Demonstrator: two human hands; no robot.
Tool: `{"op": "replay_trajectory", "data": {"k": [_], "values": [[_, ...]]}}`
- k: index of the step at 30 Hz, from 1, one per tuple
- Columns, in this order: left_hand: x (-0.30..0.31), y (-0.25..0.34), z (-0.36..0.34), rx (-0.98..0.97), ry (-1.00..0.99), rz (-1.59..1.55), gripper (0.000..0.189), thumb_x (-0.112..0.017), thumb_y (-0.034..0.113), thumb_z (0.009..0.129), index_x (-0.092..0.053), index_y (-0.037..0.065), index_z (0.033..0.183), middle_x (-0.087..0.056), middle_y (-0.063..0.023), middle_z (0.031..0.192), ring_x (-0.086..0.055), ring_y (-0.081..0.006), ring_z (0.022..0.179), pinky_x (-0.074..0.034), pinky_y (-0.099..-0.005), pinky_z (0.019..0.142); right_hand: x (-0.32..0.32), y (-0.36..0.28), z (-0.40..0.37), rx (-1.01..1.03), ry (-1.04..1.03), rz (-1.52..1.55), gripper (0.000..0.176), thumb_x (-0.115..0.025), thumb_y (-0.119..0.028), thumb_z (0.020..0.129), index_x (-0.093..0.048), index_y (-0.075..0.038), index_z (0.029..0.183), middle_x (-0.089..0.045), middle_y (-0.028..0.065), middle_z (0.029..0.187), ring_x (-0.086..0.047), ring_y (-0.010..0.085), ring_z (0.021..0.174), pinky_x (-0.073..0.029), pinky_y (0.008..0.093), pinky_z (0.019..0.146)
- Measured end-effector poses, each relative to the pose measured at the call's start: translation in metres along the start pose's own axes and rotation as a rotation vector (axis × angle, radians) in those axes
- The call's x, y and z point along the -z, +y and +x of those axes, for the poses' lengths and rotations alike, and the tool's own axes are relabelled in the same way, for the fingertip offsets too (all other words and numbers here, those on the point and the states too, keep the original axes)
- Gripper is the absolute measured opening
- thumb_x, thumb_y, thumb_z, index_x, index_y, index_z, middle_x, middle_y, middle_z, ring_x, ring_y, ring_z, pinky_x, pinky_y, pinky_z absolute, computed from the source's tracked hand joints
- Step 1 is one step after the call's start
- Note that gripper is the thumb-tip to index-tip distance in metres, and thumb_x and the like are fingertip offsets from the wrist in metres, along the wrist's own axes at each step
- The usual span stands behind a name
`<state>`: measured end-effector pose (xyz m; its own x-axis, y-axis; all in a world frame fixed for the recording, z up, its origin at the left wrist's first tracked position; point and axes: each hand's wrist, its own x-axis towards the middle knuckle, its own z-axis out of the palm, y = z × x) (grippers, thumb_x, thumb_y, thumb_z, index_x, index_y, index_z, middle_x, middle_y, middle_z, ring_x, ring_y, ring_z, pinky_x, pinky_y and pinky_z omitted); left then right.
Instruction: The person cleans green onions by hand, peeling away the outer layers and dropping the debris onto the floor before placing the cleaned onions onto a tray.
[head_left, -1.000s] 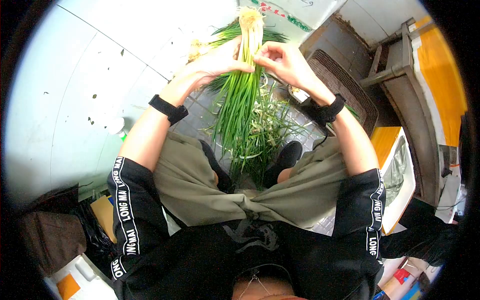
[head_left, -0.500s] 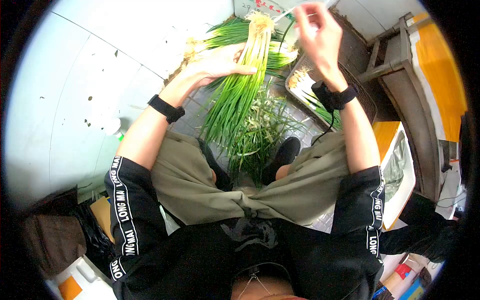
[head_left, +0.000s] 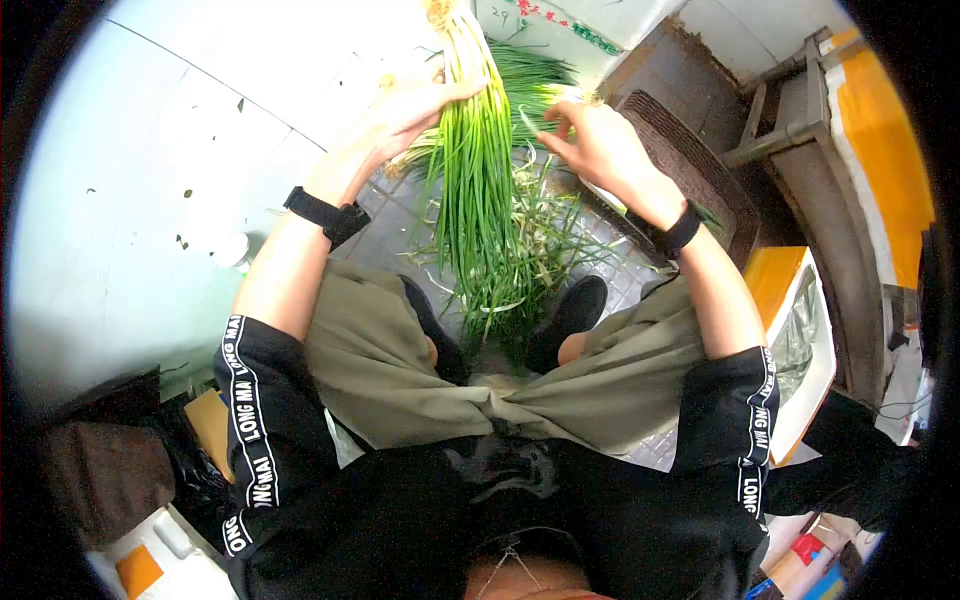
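My left hand [head_left: 425,105] is closed around a bunch of spring onions [head_left: 475,150], roots upward and green leaves hanging down. Apart from that bunch, my right hand [head_left: 625,155] is to the right with thumb and fingers parted. A thin pale strip of onion skin [head_left: 528,122] is at its fingertips; whether it still touches them is hard to tell. Below, a pile of loose green trimmings [head_left: 510,285] lies on the tiled floor between my shoes. Behind the held bunch are more spring onions [head_left: 535,75].
A white foam box [head_left: 580,30] stands at the back. On the right are a dark woven mat or basket [head_left: 690,150], a metal-framed stand [head_left: 800,125] and a lined box [head_left: 800,335]. A pale wall or panel [head_left: 150,200] runs along the left.
My left hand has shifted left and up with the bunch. My right hand has come down from beside the roots, and its fingers have parted near the pale strip.
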<state>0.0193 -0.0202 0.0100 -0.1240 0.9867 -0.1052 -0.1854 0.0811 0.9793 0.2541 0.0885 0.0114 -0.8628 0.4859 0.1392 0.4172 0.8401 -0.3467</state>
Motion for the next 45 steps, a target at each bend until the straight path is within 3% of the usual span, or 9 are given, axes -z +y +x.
{"op": "replay_trajectory", "data": {"k": [8, 13, 21, 25, 26, 31, 39, 41, 45], "values": [[-0.023, -0.004, -0.004, -0.034, -0.023, 0.048, 0.037, -0.062, 0.017, 0.097, -0.054, 0.000, 0.129, -0.064, -0.0051, 0.116, -0.061, -0.0119, 0.101, -0.049, -0.0284, 0.091, -0.019, -0.032, 0.025, -0.030, 0.161, 0.459, 0.031, -0.077, -0.032, 0.084, -0.069, -0.003, 0.089, -0.069, 0.0074, 0.074, -0.066, 0.0175, 0.067, -0.054, 0.0309, 0.066], [-0.019, -0.002, -0.006, 0.004, -0.010, 0.010, 0.036, -0.061, 0.017, 0.098, -0.055, 0.001, 0.129, -0.063, -0.0052, 0.119, -0.060, -0.0113, 0.104, -0.049, -0.0279, 0.092, -0.021, -0.033, 0.026, -0.058, 0.132, 0.501, 0.024, -0.076, -0.026, 0.084, -0.070, -0.004, 0.091, -0.069, 0.0083, 0.075, -0.065, 0.0167, 0.067, -0.054, 0.0313, 0.065], [-0.014, -0.005, -0.005, 0.076, -0.189, 0.075, 0.050, -0.066, 0.019, 0.095, -0.048, -0.001, 0.138, -0.058, -0.0044, 0.129, -0.055, -0.0105, 0.114, -0.044, -0.0264, 0.101, 0.013, -0.014, 0.037, -0.051, 0.438, 0.451, 0.019, -0.071, -0.024, 0.088, -0.070, -0.006, 0.092, -0.071, 0.0080, 0.077, -0.066, 0.0159, 0.065, -0.053, 0.0300, 0.065], [-0.025, -0.003, -0.004, 0.095, -0.222, 0.042, 0.047, -0.063, 0.017, 0.096, -0.048, 0.002, 0.138, -0.061, -0.0048, 0.122, -0.060, -0.0111, 0.106, -0.050, -0.0275, 0.094, 0.026, -0.011, 0.040, 0.037, 0.661, 0.374, 0.020, -0.073, -0.023, 0.086, -0.069, -0.004, 0.090, -0.070, 0.0088, 0.074, -0.066, 0.0163, 0.063, -0.053, 0.0288, 0.062], [-0.028, -0.002, -0.004, 0.095, -0.216, 0.063, 0.047, -0.063, 0.018, 0.096, -0.048, 0.002, 0.138, -0.061, -0.0051, 0.122, -0.060, -0.0112, 0.106, -0.050, -0.0274, 0.094, 0.035, -0.012, 0.039, 0.008, 0.636, 0.294, 0.016, -0.070, -0.018, 0.090, -0.068, -0.004, 0.096, -0.070, 0.0053, 0.076, -0.065, 0.0097, 0.070, -0.052, 0.0251, 0.066], [-0.030, -0.001, 0.002, 0.070, -0.200, 0.166, 0.048, -0.062, 0.020, 0.097, -0.049, 0.000, 0.138, -0.062, -0.0059, 0.121, -0.059, -0.0110, 0.105, -0.049, -0.0267, 0.092, 0.053, -0.018, 0.033, 0.027, 0.762, 0.213, 0.011, -0.068, -0.006, 0.086, -0.059, 0.001, 0.086, -0.062, 0.0172, 0.073, -0.065, 0.0269, 0.065, -0.050, 0.0345, 0.059], [-0.033, -0.008, 0.003, 0.092, -0.160, 0.371, 0.052, -0.061, 0.031, 0.098, -0.050, 0.000, 0.138, -0.061, -0.0046, 0.120, -0.053, -0.0106, 0.108, -0.045, -0.0289, 0.096, 0.048, -0.031, 0.028, 0.208, 0.792, 0.199, 0.011, -0.066, -0.004, 0.087, -0.057, 0.001, 0.088, -0.060, 0.0150, 0.074, -0.064, 0.0278, 0.065, -0.049, 0.0349, 0.059], [-0.038, -0.006, 0.000, 0.045, -0.097, 0.425, 0.051, -0.060, 0.031, 0.097, -0.051, 0.001, 0.137, -0.062, -0.0050, 0.118, -0.054, -0.0111, 0.105, -0.045, -0.0293, 0.094, 0.037, -0.031, 0.027, 0.129, 0.729, 0.403, 0.013, -0.068, -0.011, 0.092, -0.063, -0.001, 0.099, -0.071, 0.0076, 0.085, -0.067, 0.0113, 0.077, -0.053, 0.0252, 0.071], [-0.034, -0.023, 0.010, -0.072, 0.006, 0.536, 0.050, -0.060, 0.034, 0.096, -0.052, 0.004, 0.136, -0.063, -0.0060, 0.116, -0.057, -0.0119, 0.102, -0.046, -0.0296, 0.092, 0.022, -0.029, 0.031, 0.083, 0.699, 0.617, 0.013, -0.064, -0.008, 0.095, -0.056, 0.001, 0.098, -0.070, 0.0115, 0.099, -0.067, 0.0141, 0.088, -0.053, 0.0250, 0.080]]}}
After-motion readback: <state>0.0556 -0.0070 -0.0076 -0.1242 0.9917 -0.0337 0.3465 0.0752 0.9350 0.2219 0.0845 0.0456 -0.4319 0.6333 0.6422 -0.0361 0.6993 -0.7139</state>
